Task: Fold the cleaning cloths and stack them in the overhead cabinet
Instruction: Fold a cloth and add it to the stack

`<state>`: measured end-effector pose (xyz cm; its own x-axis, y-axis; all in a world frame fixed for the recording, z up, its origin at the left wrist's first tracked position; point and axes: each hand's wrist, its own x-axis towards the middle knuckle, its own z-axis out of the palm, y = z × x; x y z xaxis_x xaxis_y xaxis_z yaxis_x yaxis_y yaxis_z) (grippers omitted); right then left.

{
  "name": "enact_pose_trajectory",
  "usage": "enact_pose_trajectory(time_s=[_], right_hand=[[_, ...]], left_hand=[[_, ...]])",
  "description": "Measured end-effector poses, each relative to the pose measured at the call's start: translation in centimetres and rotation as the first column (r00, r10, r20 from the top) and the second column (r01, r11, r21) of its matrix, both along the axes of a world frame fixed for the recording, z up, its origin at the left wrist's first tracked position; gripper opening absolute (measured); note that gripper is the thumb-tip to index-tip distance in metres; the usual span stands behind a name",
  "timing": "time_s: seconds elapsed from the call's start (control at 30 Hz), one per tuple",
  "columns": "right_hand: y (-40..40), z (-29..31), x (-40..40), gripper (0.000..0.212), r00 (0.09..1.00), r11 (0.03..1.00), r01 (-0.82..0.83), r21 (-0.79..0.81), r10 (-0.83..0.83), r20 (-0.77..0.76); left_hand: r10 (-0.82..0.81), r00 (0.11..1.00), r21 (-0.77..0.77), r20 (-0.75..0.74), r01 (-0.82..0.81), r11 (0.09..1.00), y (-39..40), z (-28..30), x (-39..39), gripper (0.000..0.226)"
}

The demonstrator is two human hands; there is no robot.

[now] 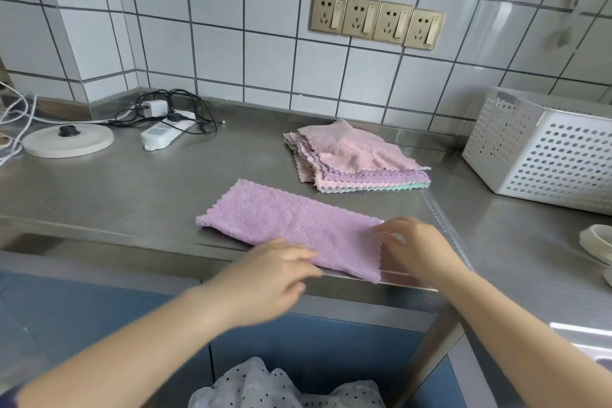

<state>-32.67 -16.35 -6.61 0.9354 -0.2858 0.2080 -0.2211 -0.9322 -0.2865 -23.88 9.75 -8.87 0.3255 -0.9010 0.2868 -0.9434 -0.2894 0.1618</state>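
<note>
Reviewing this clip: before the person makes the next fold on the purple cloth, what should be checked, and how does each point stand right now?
1. Purple cloth lies flat as a long strip on the steel counter: ok.
2. Right hand has the cloth's right end: fingers at that edge, actual pinch cannot tell.
3. Left hand steadies the near edge: fingers on it, ok, though blurred.
4. Cloth's near right corner hangs over the counter's front lip: not ok, may slip.
5. Room to fold leftward, with the stack of cloths behind and apart: ok.
6. Overhead cabinet ready: cannot tell, out of view.
</note>
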Motion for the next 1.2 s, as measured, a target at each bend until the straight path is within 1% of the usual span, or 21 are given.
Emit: enact_pose_trajectory(time_s=[0.07,0.13,0.27,0.3,0.4,0.53,0.6,0.7,0.73,0.77,0.8,0.83,0.87,0.93,0.97,1.0,1.07,1.1,1.13,1.17,1.2], right_hand=[[-2.2,-0.1,0.6,0.03,0.994,0.994,0.103,0.027,-0.102,-0.05],[-3.2,-0.2,1.3,0.032,0.99,0.989,0.124,0.086,-0.117,-0.079],[-2.9,-0.2,2.4,0.033,0.996,0.983,0.073,0.168,-0.063,-0.068],[-2.8,-0.2,2.7,0.032,0.996,0.982,0.069,0.175,-0.059,-0.066],[-2.7,-0.2,3.1,0.033,0.997,0.983,0.06,0.171,-0.05,-0.058],[-2.6,-0.1,2.9,0.043,0.998,0.989,0.03,0.147,-0.02,-0.066],[-2.7,0.0,2.6,0.048,0.997,0.991,-0.005,0.136,0.015,-0.077],[-3.0,-0.2,2.0,0.051,0.993,0.992,-0.055,0.118,0.066,-0.097],[-3.1,-0.2,1.8,0.05,0.992,0.991,-0.07,0.114,0.082,-0.1],[-3.1,-0.3,1.6,0.048,0.991,0.99,-0.087,0.112,0.098,-0.095],[-3.2,-0.4,1.5,0.045,0.99,0.988,-0.101,0.116,0.111,-0.082],[-3.3,-0.4,1.4,0.041,0.991,0.985,-0.114,0.13,0.123,-0.061],[-3.3,-0.4,1.4,0.037,0.992,0.979,-0.118,0.165,0.125,-0.032],[-3.4,-0.3,1.5,0.027,0.995,0.949,-0.104,0.297,0.097,0.039],[-3.4,-0.2,1.5,0.022,0.994,0.913,-0.094,0.397,0.066,0.084],[-3.2,0.0,1.8,0.016,0.99,0.857,-0.099,0.506,0.036,0.133],[-2.7,0.5,2.3,0.005,0.971,0.695,-0.169,0.698,-0.004,0.24],[-2.2,0.8,3.1,0.004,0.959,0.623,-0.213,0.753,-0.014,0.283],[-1.8,1.2,3.6,0.003,0.949,0.583,-0.244,0.775,-0.022,0.315],[-1.2,1.6,4.4,0.004,0.941,0.563,-0.266,0.782,-0.024,0.338],[-0.4,1.9,5.5,0.007,0.936,0.561,-0.281,0.779,-0.018,0.351]], left_hand=[[-0.051,0.999,0.063,-0.007,0.051,0.997,-2.3,-0.7,-1.6,0.042],[-0.077,0.994,0.07,0.079,0.071,0.995,-4.0,-1.5,-2.6,0.044],[-0.042,0.98,0.032,0.193,0.037,0.999,-5.5,-2.2,-4.0,0.037],[-0.043,0.978,0.029,0.206,0.038,0.999,-5.7,-2.3,-4.3,0.038],[-0.039,0.966,-0.044,0.256,0.052,0.998,-5.9,-2.6,-4.4,0.037],[-0.041,0.962,-0.126,0.27,0.077,0.989,-6.2,-2.8,-4.3,0.037],[-0.016,0.968,-0.166,0.249,0.059,0.984,-6.4,-2.8,-4.2,0.041],[0.039,0.991,-0.293,0.129,0.001,0.956,-6.7,-2.4,-3.7,0.044],[0.042,0.998,-0.353,0.048,-0.022,0.935,-6.7,-2.1,-3.7,0.044],[0.035,0.996,-0.422,-0.078,-0.064,0.904,-6.7,-1.7,-3.7,0.041],[0.022,0.974,-0.487,-0.228,-0.134,0.863,-6.7,-1.2,-3.7,0.038],[-0.013,0.924,-0.529,-0.382,-0.207,0.823,-6.6,-0.7,-3.8,0.035],[-0.06,0.857,-0.555,-0.511,-0.276,0.785,-6.5,-0.3,-3.8,0.037],[-0.106,0.73,-0.551,-0.675,-0.403,0.731,-6.2,0.4,-3.7,0.046],[-0.129,0.671,-0.536,-0.73,-0.445,0.717,-6.0,0.7,-3.6,0.046],[-0.16,0.619,-0.529,-0.769,-0.475,0.703,-5.6,1.0,-3.5,0.044],[-0.192,0.558,-0.515,-0.807,-0.507,0.691,-4.7,1.3,-3.3,0.043],[-0.183,0.559,-0.513,-0.808,-0.516,0.687,-3.9,1.3,-2.9,0.044],[-0.173,0.576,-0.516,-0.799,-0.51,0.688,-3.3,1.3,-2.7,0.046],[-0.156,0.608,-0.526,-0.778,-0.496,0.691,-2.6,1.2,-2.5,0.049],[-0.12,0.667,-0.545,-0.735,-0.476,0.69,-1.8,0.8,-2.0,0.051]])
